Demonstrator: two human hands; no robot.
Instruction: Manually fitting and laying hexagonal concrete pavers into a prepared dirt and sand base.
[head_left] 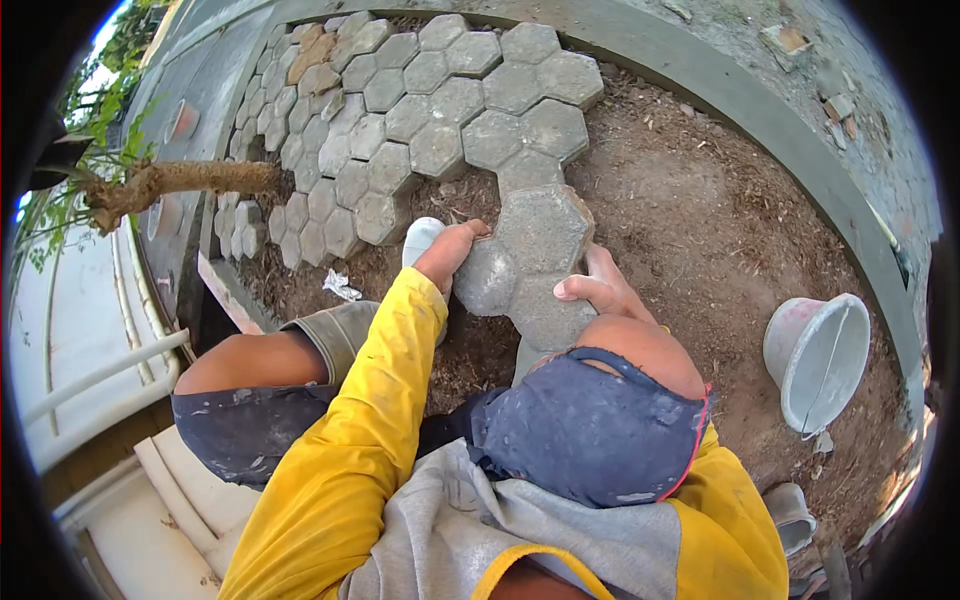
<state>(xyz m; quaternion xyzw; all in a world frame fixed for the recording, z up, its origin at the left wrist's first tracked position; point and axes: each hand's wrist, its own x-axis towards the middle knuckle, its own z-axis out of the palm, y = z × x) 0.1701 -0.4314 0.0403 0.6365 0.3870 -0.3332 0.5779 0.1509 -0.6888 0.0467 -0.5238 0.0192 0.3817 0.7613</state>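
A grey three-lobed concrete paver (545,232), made of joined hexagons, is between my hands in front of my knees. My left hand (455,255) is closed at its upper left edge, with the fingertips partly hidden. On its right side, my right hand (605,290) grips it, thumb on the near lobe and the other fingers mostly out of sight. The paver's far lobe overlaps or lies very close to the laid pavers (430,110); I cannot tell whether they touch. Beneath and around it shows brown soil (690,230).
A grey bucket (820,360) lies tilted on the soil at right, with another grey container (790,518) nearer me. A tree trunk (190,180) leans across at left. A concrete curb (720,105) borders the soil. Crumpled white litter (341,287) lies near my left knee.
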